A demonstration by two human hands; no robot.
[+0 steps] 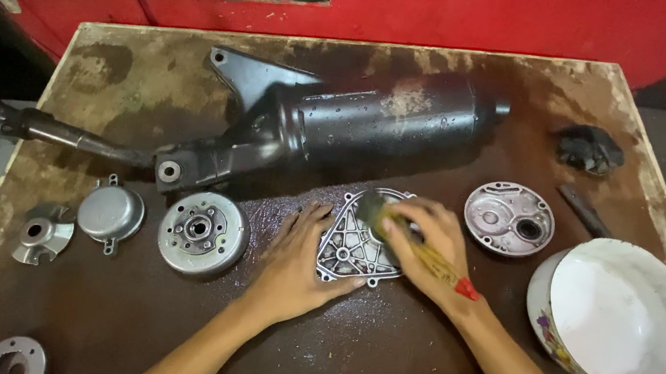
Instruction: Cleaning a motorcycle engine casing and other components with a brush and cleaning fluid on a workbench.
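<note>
A ribbed silver metal cover lies flat on the wet brown table. My left hand rests palm down on the table, fingers spread, pressing against the cover's left edge. My right hand grips a paintbrush with a wooden handle and red end, its blurred bristles on the cover's upper part.
A black exhaust muffler with its pipe stretches across the back. A round flywheel, a small domed cap, a finned piece and a ring part lie left. A round silver plate, dark rag and white bowl sit right.
</note>
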